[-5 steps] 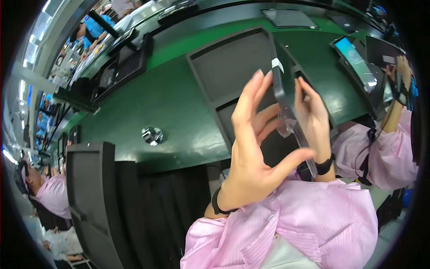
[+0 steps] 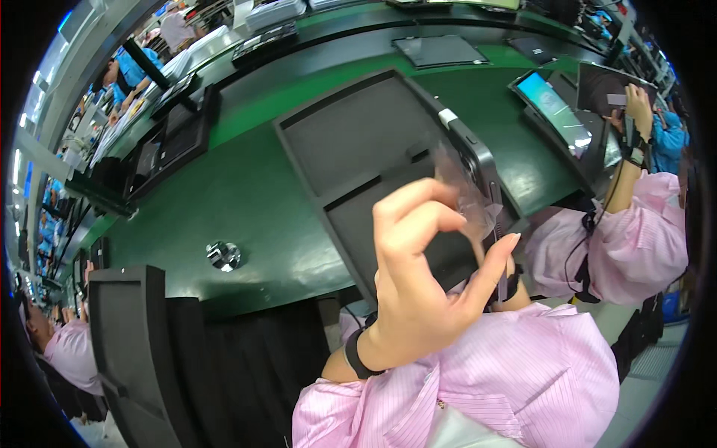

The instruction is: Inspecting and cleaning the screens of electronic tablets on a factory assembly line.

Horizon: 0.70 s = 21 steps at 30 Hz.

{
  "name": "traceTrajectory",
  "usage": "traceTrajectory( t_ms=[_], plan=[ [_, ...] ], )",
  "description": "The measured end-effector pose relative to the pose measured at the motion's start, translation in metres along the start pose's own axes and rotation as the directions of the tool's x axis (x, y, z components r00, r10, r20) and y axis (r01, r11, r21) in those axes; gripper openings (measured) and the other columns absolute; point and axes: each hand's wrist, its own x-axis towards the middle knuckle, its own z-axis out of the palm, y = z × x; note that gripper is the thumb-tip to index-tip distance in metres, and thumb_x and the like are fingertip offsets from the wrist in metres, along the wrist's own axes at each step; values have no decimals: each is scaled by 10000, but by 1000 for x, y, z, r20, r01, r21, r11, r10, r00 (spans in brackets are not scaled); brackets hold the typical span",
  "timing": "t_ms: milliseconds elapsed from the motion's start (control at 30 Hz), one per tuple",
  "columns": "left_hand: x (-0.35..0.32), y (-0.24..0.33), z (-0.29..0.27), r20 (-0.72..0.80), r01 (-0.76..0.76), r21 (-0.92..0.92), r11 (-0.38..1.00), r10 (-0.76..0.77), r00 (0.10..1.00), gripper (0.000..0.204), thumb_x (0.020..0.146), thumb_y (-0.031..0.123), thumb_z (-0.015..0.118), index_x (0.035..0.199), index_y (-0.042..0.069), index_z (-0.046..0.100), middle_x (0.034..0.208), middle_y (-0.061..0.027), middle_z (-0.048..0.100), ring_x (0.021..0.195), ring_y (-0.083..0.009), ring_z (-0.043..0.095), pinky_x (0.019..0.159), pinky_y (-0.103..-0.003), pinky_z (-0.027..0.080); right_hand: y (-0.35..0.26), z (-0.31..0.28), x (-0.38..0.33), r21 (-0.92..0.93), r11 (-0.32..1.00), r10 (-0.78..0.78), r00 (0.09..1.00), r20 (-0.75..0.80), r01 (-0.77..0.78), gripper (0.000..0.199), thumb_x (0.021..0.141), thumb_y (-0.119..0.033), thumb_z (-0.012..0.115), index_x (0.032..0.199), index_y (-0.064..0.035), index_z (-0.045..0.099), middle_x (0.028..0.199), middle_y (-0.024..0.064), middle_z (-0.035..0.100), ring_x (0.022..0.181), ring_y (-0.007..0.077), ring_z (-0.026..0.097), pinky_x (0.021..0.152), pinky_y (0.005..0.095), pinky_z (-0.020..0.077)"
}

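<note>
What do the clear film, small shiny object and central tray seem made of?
Clear film: probably thin, glossy plastic; it looks see-through and wrinkled.
Small shiny object: perhaps polished metal, given its mirror-like highlights.
Central tray: matte, dark foam or plastic; its surface shows little glare.

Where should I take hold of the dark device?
Likely pinch the dark device across its thin upper end, coming from the far side: its narrow edge faces the camera, that end shows no fingers, while the left hand overlaps the lower part.

device point(image 2: 478, 153): dark grey | tray point(image 2: 351, 134): charcoal | bench point(image 2: 175, 209): green | smock point(image 2: 553, 373): pink, striped | wristband point(image 2: 353, 357): black
</note>
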Motion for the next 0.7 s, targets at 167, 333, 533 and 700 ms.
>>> traceTrajectory(
  t_ms=[167,333,533,700],
  plan=[
    [5,12,3,14,-134,325,936,137,990,263,683,-38,726,866,-38,536,809,-126,582,690,-184,578,617,-262,476,0,-7,0,-52,998,43,983,180,-34,192,801,33,639,946,107,537,919,145,609,864,185,631,777,211,543],
    [8,15,-5,29,-139,290,947,136,990,119,729,-48,658,816,-37,577,747,-115,592,630,-208,565,590,-266,460,8,5,-12,119,989,75,993,87,-85,123,820,-17,636,860,79,571,887,141,624,818,181,631,742,225,549],
    [14,21,-5,87,-111,169,979,97,991,79,714,-59,647,783,-35,614,718,-121,600,633,-210,589,566,-267,464,-6,-13,1,-182,858,512,768,385,-480,189,835,-173,650,826,12,609,748,94,650,708,187,648,701,252,535],
    [6,27,-10,35,-145,228,963,141,989,97,701,-73,637,789,-32,629,714,-118,608,610,-202,592,557,-263,470,4,2,-11,-6,967,252,962,105,-253,216,868,-231,610,922,-22,617,795,44,661,673,167,637,632,227,516]
  ],
)
